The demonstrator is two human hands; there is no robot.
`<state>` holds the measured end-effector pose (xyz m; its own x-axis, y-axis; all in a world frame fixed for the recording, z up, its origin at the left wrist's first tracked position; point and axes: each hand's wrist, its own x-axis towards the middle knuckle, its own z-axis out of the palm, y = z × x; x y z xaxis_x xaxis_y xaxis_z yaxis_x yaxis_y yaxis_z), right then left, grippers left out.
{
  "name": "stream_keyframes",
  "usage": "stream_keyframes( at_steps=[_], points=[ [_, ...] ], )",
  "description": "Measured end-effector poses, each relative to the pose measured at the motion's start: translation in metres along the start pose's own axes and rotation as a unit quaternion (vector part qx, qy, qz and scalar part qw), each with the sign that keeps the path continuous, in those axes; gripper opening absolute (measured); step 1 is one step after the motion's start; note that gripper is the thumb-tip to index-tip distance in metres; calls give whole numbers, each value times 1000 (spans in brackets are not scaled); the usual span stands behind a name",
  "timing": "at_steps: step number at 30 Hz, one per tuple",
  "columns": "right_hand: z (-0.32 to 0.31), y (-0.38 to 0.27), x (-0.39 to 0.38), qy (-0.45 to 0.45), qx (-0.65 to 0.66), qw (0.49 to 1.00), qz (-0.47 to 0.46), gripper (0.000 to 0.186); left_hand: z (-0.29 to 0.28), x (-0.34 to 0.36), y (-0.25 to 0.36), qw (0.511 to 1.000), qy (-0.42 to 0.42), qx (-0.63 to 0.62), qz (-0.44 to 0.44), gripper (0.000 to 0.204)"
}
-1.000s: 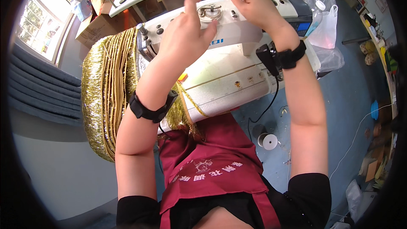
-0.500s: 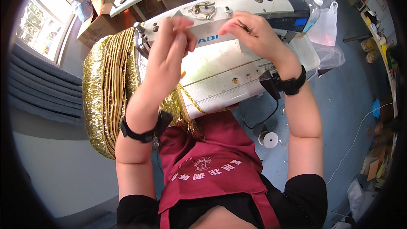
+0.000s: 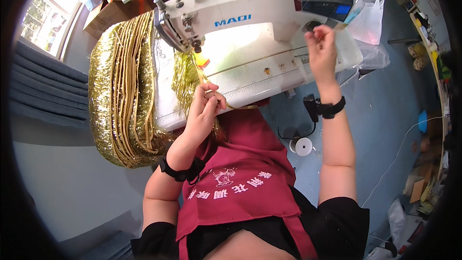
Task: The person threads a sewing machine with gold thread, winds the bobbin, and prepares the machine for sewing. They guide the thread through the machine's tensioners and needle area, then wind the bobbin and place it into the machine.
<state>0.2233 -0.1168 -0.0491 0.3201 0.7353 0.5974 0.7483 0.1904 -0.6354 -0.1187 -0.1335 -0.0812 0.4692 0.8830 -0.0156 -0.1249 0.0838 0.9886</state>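
Observation:
A white sewing machine (image 3: 269,12) stands across the table, with light falling under its arm. From the needle area (image 3: 196,48) a narrow gold trim (image 3: 199,73) runs down to the fingers of my left hand (image 3: 207,103), which are closed on it at the table's front edge. Loose gold tinsel fringe (image 3: 184,82) hangs beside the trim, to the left. My right hand (image 3: 322,53) is raised in front of the machine's dark handwheel (image 3: 313,25), its fingers curled; what lies inside them is hidden.
A thick folded bundle of gold tinsel fringe (image 3: 120,91) fills the table's left side. Past the machine's right end are a clear bottle (image 3: 357,9) and plastic bags (image 3: 373,24). A white spool (image 3: 303,147) stands below, near a black cable (image 3: 288,137).
My left hand has come down from the machine head to the trim at the front edge. My right hand has shifted right, to the handwheel; the dark metal tool seen in it is now hidden.

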Motion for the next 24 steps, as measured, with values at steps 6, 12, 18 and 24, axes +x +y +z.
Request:
stream_keyframes(
  at_steps=[6,12,18,24],
  points=[
    [45,49,-75,-96,-134,986,4,24,-1,-24,-7,971,14,-204,-121,30],
    [71,55,-69,-53,-187,976,-93,21,-4,-26,-5,941,-40,-316,-116,37],
    [50,-19,-82,88,41,992,-85,9,-3,-28,-7,942,-44,-313,-115,46],
    [32,-104,-96,-178,140,943,-245,27,4,-28,-7,947,-67,-293,-118,52]
  ],
)
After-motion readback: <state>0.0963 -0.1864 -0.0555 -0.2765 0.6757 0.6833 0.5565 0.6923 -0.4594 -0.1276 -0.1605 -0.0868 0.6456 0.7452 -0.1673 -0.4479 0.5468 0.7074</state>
